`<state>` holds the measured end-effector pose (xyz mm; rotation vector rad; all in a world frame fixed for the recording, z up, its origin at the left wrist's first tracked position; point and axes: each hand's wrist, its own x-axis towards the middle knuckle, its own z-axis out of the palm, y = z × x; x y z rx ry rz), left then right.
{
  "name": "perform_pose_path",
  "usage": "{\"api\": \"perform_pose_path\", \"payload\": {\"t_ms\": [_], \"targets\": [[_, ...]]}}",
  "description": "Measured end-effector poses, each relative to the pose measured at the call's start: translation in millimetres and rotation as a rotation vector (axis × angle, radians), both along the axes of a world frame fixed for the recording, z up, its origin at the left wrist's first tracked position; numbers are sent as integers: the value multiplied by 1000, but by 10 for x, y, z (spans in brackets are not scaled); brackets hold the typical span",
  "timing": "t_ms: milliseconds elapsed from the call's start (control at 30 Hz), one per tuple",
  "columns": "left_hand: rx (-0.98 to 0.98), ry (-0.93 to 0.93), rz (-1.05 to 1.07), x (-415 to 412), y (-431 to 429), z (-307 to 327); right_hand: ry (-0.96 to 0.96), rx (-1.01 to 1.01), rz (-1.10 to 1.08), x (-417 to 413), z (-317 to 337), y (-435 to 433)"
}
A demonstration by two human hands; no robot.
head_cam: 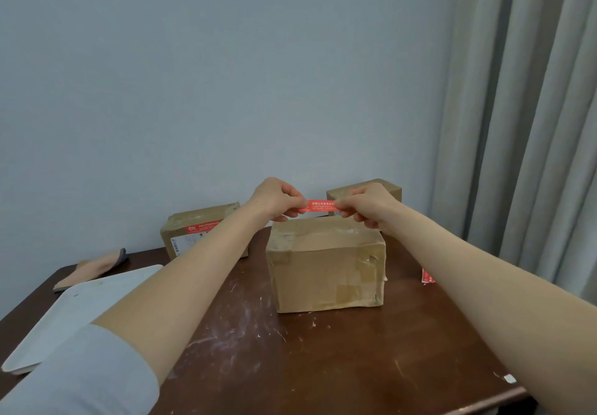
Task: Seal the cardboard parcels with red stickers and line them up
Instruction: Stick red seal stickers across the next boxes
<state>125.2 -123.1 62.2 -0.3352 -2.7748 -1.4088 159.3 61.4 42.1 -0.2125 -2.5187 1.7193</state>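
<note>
Two hands, left hand (278, 197) and right hand (366, 203), pinch a red rectangular paper sticker (320, 205) taut above the centre-frame brown cardboard parcel (326, 264); slack could make it crease or land crooked.

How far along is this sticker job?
Done: the left box already carries a red seal. In hand: the left hand and right hand pinch a sticker stretched above the middle box, whose top shows none. Left: pressing it down, the back box, where no seal is visible, and lining all three up.
</note>
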Motion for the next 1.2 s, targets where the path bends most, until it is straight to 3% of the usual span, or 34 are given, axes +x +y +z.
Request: {"api": "perform_pose_path", "payload": {"t_ms": [500, 667, 933, 1200], "targets": [[-102, -110, -4, -136, 80, -134, -130, 56, 23, -140, -111, 9], [-37, -173, -1, -116, 30, -149, -165, 96, 43, -137, -97, 36], [-102, -125, 5, -52, 31, -221, -169, 312, 48, -112, -115, -18], [-280, 43, 51, -66, 94, -330, -120, 528, -1, -118, -143, -76]]}}
